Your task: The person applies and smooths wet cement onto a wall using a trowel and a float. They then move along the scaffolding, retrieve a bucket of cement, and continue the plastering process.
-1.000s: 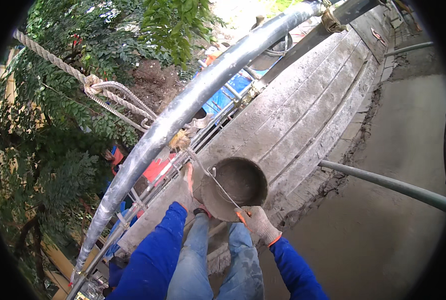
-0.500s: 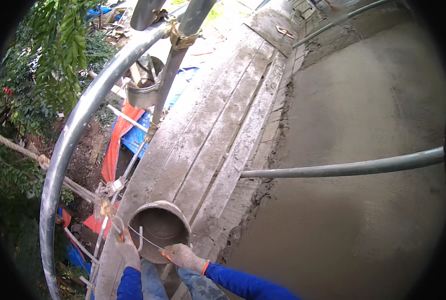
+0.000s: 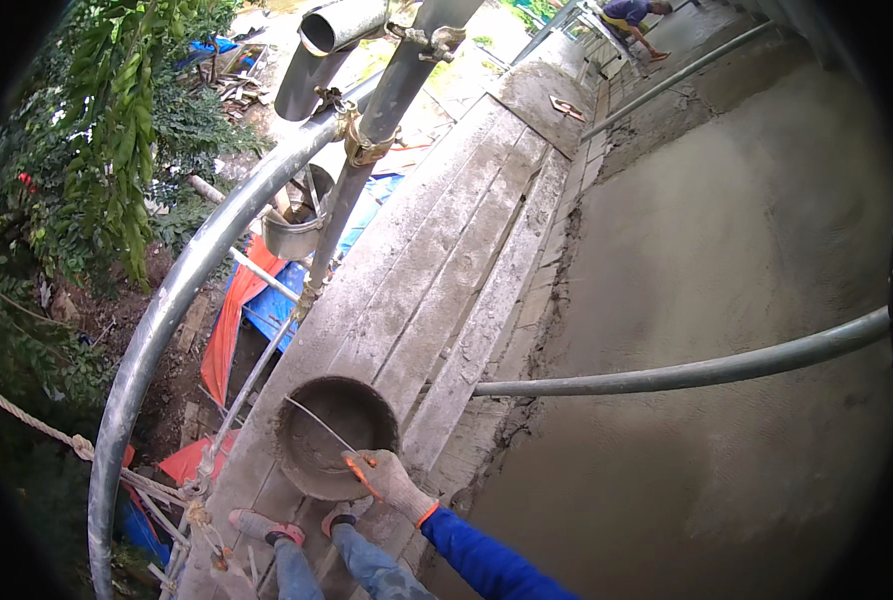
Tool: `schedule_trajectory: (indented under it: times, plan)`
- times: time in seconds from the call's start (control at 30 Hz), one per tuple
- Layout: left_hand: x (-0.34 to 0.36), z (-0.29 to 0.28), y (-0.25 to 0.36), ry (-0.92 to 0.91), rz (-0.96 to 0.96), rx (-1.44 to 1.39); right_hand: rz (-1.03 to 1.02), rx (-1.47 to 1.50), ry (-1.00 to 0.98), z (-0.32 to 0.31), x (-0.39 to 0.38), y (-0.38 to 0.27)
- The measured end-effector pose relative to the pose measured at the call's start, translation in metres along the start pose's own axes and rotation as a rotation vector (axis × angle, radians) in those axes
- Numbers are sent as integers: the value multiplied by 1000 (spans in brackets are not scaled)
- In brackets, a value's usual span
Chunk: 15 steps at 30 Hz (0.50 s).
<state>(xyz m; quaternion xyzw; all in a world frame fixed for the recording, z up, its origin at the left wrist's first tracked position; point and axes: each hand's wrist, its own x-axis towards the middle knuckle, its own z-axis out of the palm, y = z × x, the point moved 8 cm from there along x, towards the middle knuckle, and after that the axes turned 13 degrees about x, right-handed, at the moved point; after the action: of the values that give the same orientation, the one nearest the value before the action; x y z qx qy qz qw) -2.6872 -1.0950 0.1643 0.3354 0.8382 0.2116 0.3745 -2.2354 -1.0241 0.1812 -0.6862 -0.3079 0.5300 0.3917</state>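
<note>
Down at the near end of some grey-smeared planks (image 3: 436, 290), a round, mucky bucket (image 3: 306, 470) is being gripped by its thin handle (image 3: 321, 425), so yeah, the right hand (image 3: 391, 480) is being kept busy. That one's being covered by a pale knitted glove with orange at the cuff, and the fingers are being curled round the handle near the bucket's rim. Whether any weight is being taken by the planks can't really be told from this angle. Same with the left hand: it's being left out of the shot, so its state can't be told.

Just below the bucket, the planks are being stood on in a pair of dirty shoes (image 3: 266, 525). Off to the left, the drop is being edged by a curved metal pipe (image 3: 166, 300), with a knotted rope (image 3: 41, 425) being strung behind it. Over on the right, a smooth grey surface (image 3: 666, 470) is being crossed by a slim pole (image 3: 686, 375), and up top it's being leaned over by another person (image 3: 626, 12).
</note>
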Motion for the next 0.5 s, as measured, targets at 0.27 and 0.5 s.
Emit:
schedule_trajectory:
  times: [0.27,0.5]
  plan:
    - [101,-36,-39,33,59,59,435,-368,-126,-18,-40,-11]
    - [164,-30,-20,-198,-19,-72,-206,-1023,-100,46,-33,-162]
